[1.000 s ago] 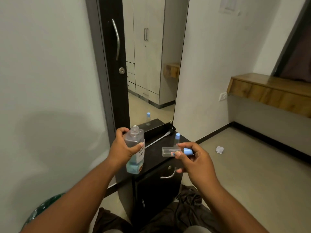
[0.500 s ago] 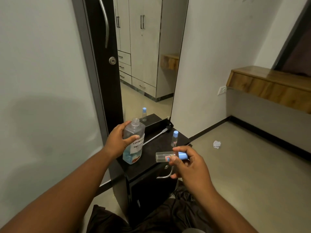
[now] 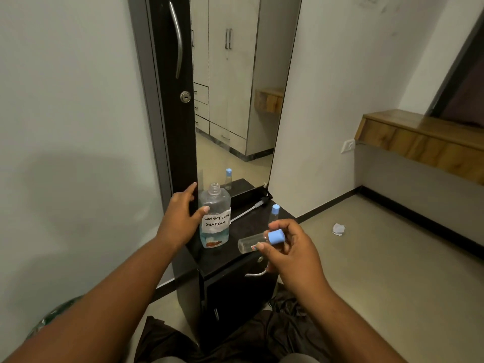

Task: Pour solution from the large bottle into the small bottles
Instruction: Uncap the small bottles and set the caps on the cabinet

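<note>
- Large bottle [image 3: 214, 218]: clear plastic, uncapped, handwritten paper label, shallow blue liquid; upright on glossy black cabinet [image 3: 222, 260].
- Left hand [image 3: 180, 221]: fingers relaxed, thumb touching the label.
- Small bottle [image 3: 258, 241]: clear cylinder, blue cap, held sideways, pinched by right hand [image 3: 290, 247].
- Second small bottle [image 3: 274, 213]: upright behind.

Pale, plain walls [image 3: 65, 100] all round, dimly lit. Tall mirror [image 3: 235, 100] in a dark frame above a low black cabinet [image 3: 235, 292] with a curved metal handle, reflecting a light wardrobe [image 3: 227, 74] with drawers. Beige tiled floor [image 3: 392, 271] edged with dark skirting. Wooden shelf [image 3: 419, 137] fixed to the right wall, white socket [image 3: 347, 146] just beside it. Crumpled white scrap [image 3: 338, 229] on the floor.
</note>
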